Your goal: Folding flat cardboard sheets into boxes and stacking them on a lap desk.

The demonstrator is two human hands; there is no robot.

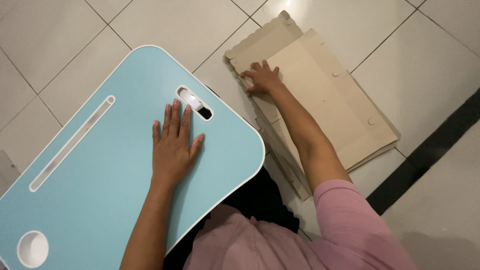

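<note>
Your right hand (262, 78) presses flat, fingers spread, on the flattened cardboard stack (320, 95) lying on the floor to your right (long axis diagonal); your left hand (172, 145) rests open-palmed on the blue bench (90, 190).

White tiled floor (60, 35), glossy, thin dark grout lines crossing diagonally. Bright light glare on tile at top edge, near centre. Broad black tile strip (430, 155) runs diagonally across lower right of floor, from right edge down toward pink sleeve (350, 220). Pink garment (240, 245) fills bottom centre, loose folds. Black cloth (260, 197) lies just above it, partly in shadow. Small grey object at far left edge, too cut off to identify.
</note>
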